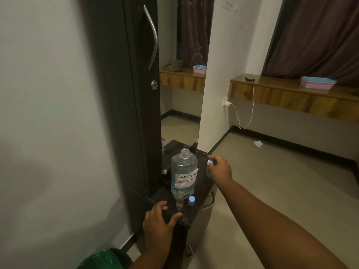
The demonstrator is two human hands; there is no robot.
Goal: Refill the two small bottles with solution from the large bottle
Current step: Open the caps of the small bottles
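Large bottle (184,172): stands upright on the dark cabinet top (202,193), long axis vertical, open neck pointing up; cap off; blue liquid fills roughly the lower half; handwritten label faces the camera.
Small bottle, near (179,200): just in front of the large bottle, upright, mouth open and pointing up; contents too dim to judge.
Loose blue cap (191,200): on the cabinet top, just right of that small bottle.
Small bottle, far (209,170): right of the large bottle, mostly hidden by the right hand (220,167); appears upright.
Right hand: fingers curled round the far small bottle's blue cap (209,162), apparently twisting or lifting it.
Left hand (158,220): in front of the large bottle, fingers spread and relaxed, resting on the cabinet's front edge, holding nothing.
Step in hand: judged to be uncapping the second small bottle; pouring not begun.
Next move calls for: cap set aside, then the large bottle lifted and tipped slowly over a narrow mouth; spill risk is high.
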